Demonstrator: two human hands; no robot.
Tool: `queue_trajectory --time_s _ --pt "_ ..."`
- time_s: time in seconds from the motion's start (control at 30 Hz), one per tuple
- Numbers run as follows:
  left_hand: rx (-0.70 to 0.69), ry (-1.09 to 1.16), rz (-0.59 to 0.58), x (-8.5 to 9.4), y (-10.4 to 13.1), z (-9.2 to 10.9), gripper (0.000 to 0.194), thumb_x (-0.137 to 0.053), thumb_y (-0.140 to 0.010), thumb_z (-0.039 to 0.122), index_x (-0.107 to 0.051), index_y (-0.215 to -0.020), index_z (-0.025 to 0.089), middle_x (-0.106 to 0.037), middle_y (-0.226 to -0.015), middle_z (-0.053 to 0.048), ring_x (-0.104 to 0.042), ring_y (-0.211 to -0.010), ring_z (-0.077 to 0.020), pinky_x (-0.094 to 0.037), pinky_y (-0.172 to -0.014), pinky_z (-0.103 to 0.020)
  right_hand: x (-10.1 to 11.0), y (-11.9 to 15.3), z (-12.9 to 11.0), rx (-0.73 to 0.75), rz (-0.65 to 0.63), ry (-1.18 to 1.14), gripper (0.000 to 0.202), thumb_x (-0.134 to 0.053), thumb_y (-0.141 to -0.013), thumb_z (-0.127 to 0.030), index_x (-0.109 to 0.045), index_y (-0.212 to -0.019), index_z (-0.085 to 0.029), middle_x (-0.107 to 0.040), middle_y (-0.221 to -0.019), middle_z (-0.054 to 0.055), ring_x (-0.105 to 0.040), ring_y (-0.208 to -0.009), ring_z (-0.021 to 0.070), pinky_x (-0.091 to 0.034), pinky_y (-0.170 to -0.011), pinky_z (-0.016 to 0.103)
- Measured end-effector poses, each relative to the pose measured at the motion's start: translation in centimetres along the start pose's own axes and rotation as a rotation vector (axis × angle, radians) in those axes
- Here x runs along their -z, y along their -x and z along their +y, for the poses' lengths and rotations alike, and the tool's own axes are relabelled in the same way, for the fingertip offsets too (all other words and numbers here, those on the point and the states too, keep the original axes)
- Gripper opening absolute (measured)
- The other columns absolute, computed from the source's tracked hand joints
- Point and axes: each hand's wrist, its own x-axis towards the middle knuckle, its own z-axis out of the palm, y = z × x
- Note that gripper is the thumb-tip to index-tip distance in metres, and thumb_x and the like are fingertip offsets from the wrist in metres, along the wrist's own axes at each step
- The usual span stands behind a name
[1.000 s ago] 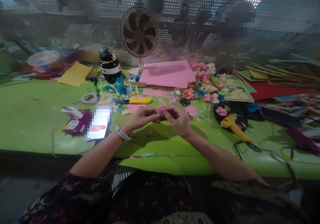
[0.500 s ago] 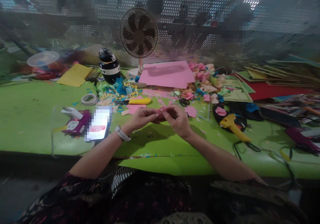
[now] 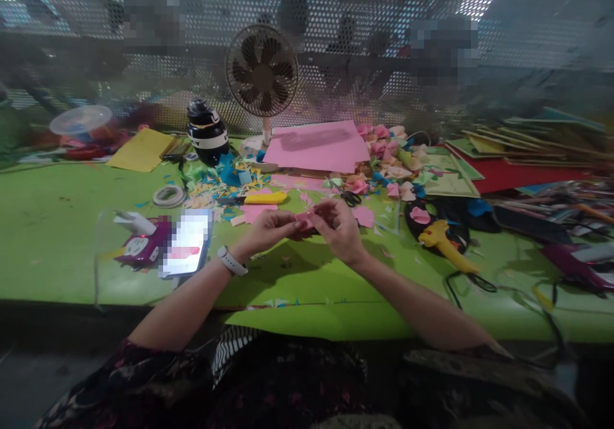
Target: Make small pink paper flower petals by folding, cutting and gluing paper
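Paper piece (image 3: 303, 219), small, pink, folded or curled: held up over the front half of the bright green smooth-topped table (image 3: 52, 237), between the two hands.

Grip, left hand (image 3: 268, 231): narrow pinch, thumb against fingertips, closed on the left part of the piece. White-banded watch (image 3: 232, 261) on that wrist.

Grip, right hand (image 3: 344, 234): fingers bent, thumb and forefinger close together at the right edge of the piece. Cannot tell whether they clamp it or only touch.

Change, as read from the present state: the piece is already small and bent out of flat. Inference: cutting is over for it, shaping by fingertip is the step in hand. Left pinch seems to steady; right fingers look placed to curl or press the edge. Thin paper probably creases easily, so light pressure is called for. Fine fold detail too small to resolve.

Nearby: yellow-handled plastic cutter (image 3: 266, 198) beyond the left hand, on the table; black-handled scissors (image 3: 351, 197) beyond the right hand; flat pink paper scrap (image 3: 363, 216) just beside it. Large pink paper sheets (image 3: 316, 148) farther back, next to a heap of crumpled pink and peach paper shapes (image 3: 384, 144). Yellow plastic glue gun (image 3: 451, 247) to the right.
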Motion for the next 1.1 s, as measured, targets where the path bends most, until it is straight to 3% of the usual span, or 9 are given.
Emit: queue_trajectory --time_s 0.1,0.23,0.6,0.73,0.9,1.1 --pt "0.011 0.004 0.001 -0.1 0.0 0.1 0.041 -0.081 -0.074 0.050 -0.076 -0.089 0.012 -0.079 -0.086 -0.010 -0.076 -0.080 -0.0176 -0.063 -0.081 -0.033 0.2 -0.2 -0.1 -0.007 -0.004 -0.013 0.039 -0.071 -0.082 -0.054 -0.057 -0.099 -0.022 -0.068 -0.093 0.005 -0.066 -0.076 0.0153 -0.058 -0.066 0.029" --pt "0.030 0.009 -0.013 -0.2 0.1 0.6 0.043 -0.083 -0.071 0.051 -0.076 -0.090 0.012 -0.078 -0.084 -0.010 -0.075 -0.077 -0.0168 -0.062 -0.080 -0.032 0.2 -0.2 -0.3 0.023 -0.091 0.056 0.033 -0.065 -0.087 -0.053 -0.063 -0.085 -0.020 -0.065 -0.081 0.004 -0.063 -0.071 0.0156 -0.056 -0.065 0.030" --pt "0.079 -0.040 -0.027 -0.6 0.3 0.7 0.042 -0.082 -0.073 0.051 -0.075 -0.087 0.012 -0.078 -0.080 -0.010 -0.075 -0.072 -0.0161 -0.062 -0.073 -0.030 0.1 0.1 -0.4 0.098 -0.075 0.134 0.031 -0.061 -0.090 -0.051 -0.064 -0.083 -0.021 -0.065 -0.081 0.004 -0.062 -0.074 0.0171 -0.053 -0.065 0.031" --pt "0.060 -0.016 0.002 -0.4 0.3 0.9 0.045 -0.083 -0.070 0.052 -0.074 -0.087 0.011 -0.078 -0.079 -0.009 -0.075 -0.070 -0.0154 -0.062 -0.074 -0.030 0.2 -0.1 -0.9 0.069 -0.091 0.183 0.036 -0.057 -0.091 -0.055 -0.058 -0.078 -0.021 -0.059 -0.072 0.001 -0.055 -0.064 0.0139 -0.045 -0.058 0.028" --pt "0.094 0.020 -0.050 -0.2 0.4 1.2 0.043 -0.082 -0.072 0.051 -0.072 -0.086 0.011 -0.077 -0.079 -0.009 -0.074 -0.071 -0.0150 -0.062 -0.074 -0.029 0.2 -0.1 -1.0 0.165 -0.145 0.359 0.041 -0.050 -0.095 -0.053 -0.045 -0.068 -0.023 -0.047 -0.062 -0.002 -0.043 -0.057 0.0127 -0.035 -0.055 0.028" --pt "0.122 0.022 -0.075 -0.1 0.4 1.2 0.043 -0.083 -0.072 0.050 -0.070 -0.081 0.010 -0.077 -0.079 -0.010 -0.074 -0.069 -0.0143 -0.062 -0.072 -0.028 -0.1 0.1 -0.7 0.258 -0.171 0.401 0.036 -0.045 -0.098 -0.045 -0.039 -0.069 -0.024 -0.043 -0.063 -0.002 -0.041 -0.058 0.0135 -0.035 -0.058 0.028"
